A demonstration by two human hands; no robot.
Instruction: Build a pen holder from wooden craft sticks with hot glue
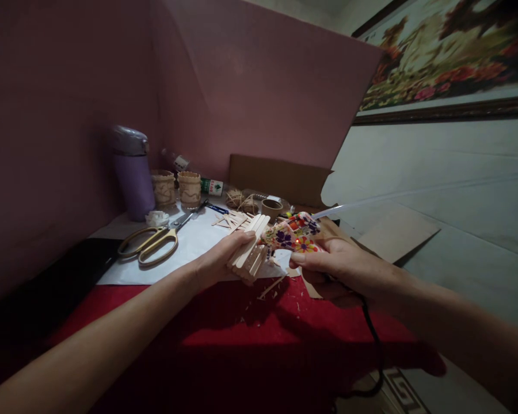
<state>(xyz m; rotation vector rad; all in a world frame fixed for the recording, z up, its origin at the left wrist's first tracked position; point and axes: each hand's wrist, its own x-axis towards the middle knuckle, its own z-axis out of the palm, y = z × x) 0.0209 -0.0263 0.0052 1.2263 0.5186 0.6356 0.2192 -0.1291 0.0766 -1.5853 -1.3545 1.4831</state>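
Note:
My left hand (220, 259) is closed around a piece built of pale wooden craft sticks (251, 253), thumb on top. In my right hand (345, 267) is a hot glue gun (300, 234) with a bright floral pattern, its front end turned toward the sticks. Whether its nozzle touches them cannot be made out. A long clear glue stick (371, 199) juts from the gun's back, and a black cord (373, 333) hangs below my right hand. Loose thin sticks (229, 219) lie behind the piece.
Gold-handled scissors (159, 246) lie on white paper (125, 273) at left. Behind stand a purple bottle (133, 184) and two tan cups (189, 191). Twine balls (242, 202), a tape roll (271, 207) and cardboard (280, 175) are farther back. Wood scraps litter the red cloth (242, 328).

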